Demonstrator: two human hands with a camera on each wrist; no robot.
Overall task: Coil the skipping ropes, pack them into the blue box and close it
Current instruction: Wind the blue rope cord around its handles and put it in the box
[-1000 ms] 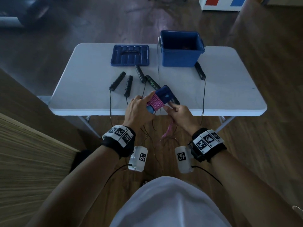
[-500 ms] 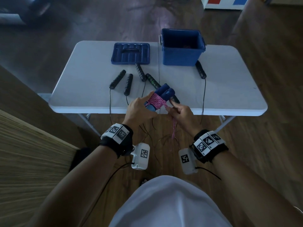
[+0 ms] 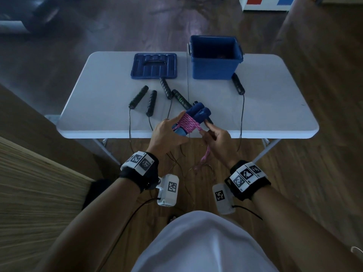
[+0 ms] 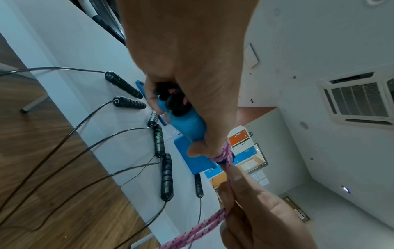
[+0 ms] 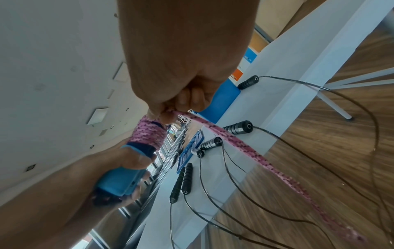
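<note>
My left hand (image 3: pixel 169 132) grips the two blue handles (image 3: pixel 198 112) of a skipping rope over the table's front edge, its thumb pressing on the windings. Pink rope (image 3: pixel 188 123) is wound round the handles in several turns. My right hand (image 3: pixel 215 136) pinches the loose pink rope (image 5: pixel 234 139) just beside the coil, and the tail (image 3: pixel 204 158) hangs toward the floor. In the left wrist view the blue handles (image 4: pixel 187 124) sit inside my curled fingers. The open blue box (image 3: pixel 215 57) stands at the table's back right, its lid (image 3: pixel 154 65) lying flat to the left.
Several black-handled ropes (image 3: pixel 151 102) lie on the white table (image 3: pixel 275 107), thin black cords (image 5: pixel 277 136) trailing over the front edge to the wooden floor. One black handle (image 3: pixel 238 84) rests by the box's right front corner. A wooden panel (image 3: pixel 29 193) stands at my left.
The handle bundle has turned and lifted slightly in my left hand. My right hand has brought the pink rope round the handles again, and the hanging tail is shorter.
</note>
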